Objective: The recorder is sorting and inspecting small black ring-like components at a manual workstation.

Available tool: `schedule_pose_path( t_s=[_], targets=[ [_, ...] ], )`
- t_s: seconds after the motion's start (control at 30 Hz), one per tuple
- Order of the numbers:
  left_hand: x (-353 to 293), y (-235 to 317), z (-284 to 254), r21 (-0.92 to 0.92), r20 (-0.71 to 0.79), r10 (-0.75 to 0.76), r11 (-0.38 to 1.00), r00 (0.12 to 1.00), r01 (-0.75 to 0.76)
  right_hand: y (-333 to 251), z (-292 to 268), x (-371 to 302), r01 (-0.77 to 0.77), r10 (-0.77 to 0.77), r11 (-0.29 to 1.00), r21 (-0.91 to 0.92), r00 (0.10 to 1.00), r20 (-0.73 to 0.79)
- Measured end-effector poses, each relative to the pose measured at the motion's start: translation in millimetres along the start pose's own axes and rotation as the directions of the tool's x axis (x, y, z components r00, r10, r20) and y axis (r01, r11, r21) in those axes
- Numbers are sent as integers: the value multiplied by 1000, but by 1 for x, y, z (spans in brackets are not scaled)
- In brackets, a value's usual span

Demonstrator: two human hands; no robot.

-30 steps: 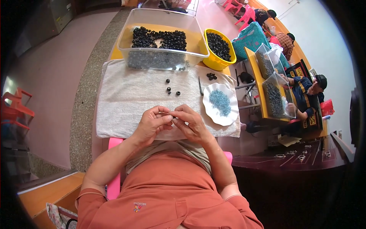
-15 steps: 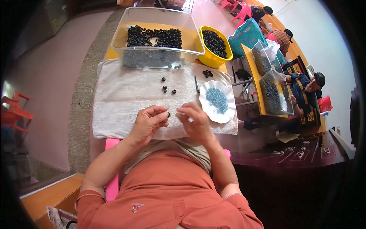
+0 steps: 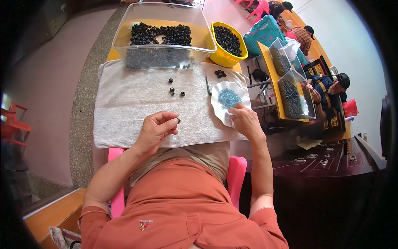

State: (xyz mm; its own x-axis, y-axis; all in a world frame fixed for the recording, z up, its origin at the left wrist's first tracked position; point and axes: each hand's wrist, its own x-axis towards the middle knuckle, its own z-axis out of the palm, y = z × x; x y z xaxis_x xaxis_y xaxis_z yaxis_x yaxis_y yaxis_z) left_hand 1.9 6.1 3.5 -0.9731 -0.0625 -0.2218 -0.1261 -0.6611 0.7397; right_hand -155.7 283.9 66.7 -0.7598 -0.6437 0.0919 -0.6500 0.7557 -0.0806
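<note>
My left hand [image 3: 156, 130] is closed over the near part of the white towel [image 3: 120, 112], pinching a small black round piece [image 3: 178, 120] between thumb and forefinger. My right hand [image 3: 248, 121] reaches down to the white scalloped plate [image 3: 221, 115], its fingertips drawn together at the near edge of a pile of small clear-blue pieces [image 3: 229, 98]. Whatever lies between those fingertips is too small to make out. Several loose black round pieces [image 3: 172, 89] lie on the towel beyond my left hand. A dark slim tool [image 3: 208, 85], like tweezers, rests left of the plate.
At the towel's far edge stand a clear plastic bin [image 3: 120, 45] of black pieces and a yellow tub [image 3: 226, 61] full of them. A small cluster of black pieces [image 3: 220, 74] sits beyond the plate. To the right, a person [image 3: 327, 89] works beside clear boxes [image 3: 292, 97].
My right hand has moved away from my left, rightward to the blue pieces on the plate. The left hand keeps its pinch on the black piece. The whole view has shifted slightly.
</note>
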Motion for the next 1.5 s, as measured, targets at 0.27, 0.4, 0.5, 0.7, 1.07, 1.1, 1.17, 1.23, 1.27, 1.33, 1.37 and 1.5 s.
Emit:
schedule_pose_path(
  t_s=[0.27, 0.4, 0.5, 0.7, 1.07, 1.1, 1.17, 1.23, 1.27, 1.33, 1.37, 1.5],
  targets=[
    [-1, 3, 1, 1, -6, -5, 1000, 1000, 5, 7, 6, 17, 147, -130, 986, -80, 973, 191],
    [0, 2, 0, -7, -7, -7, 1000, 1000, 7, 2, 4, 20, 159, -144, 984, -73, 972, 185],
    [-1, 3, 0, -3, -15, -7, 1000, 1000, 7, 0, 3, 21, 162, -144, 983, -82, 970, 195],
    [-2, 3, 2, 0, -29, -14, 1000, 999, 14, 4, 8, 20, 146, -146, 989, 16, 972, 186],
    [-1, 3, 0, 12, -35, -18, 1000, 999, 19, 21, -17, 15, 129, -100, 958, 254, 987, -122],
    [-1, 2, 0, 25, -30, -19, 999, 999, 19, 21, -18, 14, 106, -82, 956, 273, 992, -98],
    [0, 2, 0, 22, -24, -19, 1000, 1000, 20, 22, -15, 11, 111, -100, 970, 216, 993, -64],
    [0, 1, -1, 17, -20, -14, 1000, 1000, 14, 20, -10, 10, 123, -120, 980, 157, 992, -30],
    [0, 0, -2, 23, -20, -12, 1000, 1000, 13, 18, -8, 9, 122, -123, 983, 138, 992, -7],
    [0, 1, -2, 27, -17, -13, 1000, 1000, 14, 17, -2, 8, 102, -108, 984, 144, 994, 31],
    [0, 2, -1, 23, -12, -16, 1000, 1000, 16, 17, -2, 7, 101, -106, 985, 143, 994, 31],
    [-1, 3, 1, 29, -19, -14, 999, 1000, 15, 16, 1, 11, 113, -124, 985, 129, 989, 85]
  ],
)
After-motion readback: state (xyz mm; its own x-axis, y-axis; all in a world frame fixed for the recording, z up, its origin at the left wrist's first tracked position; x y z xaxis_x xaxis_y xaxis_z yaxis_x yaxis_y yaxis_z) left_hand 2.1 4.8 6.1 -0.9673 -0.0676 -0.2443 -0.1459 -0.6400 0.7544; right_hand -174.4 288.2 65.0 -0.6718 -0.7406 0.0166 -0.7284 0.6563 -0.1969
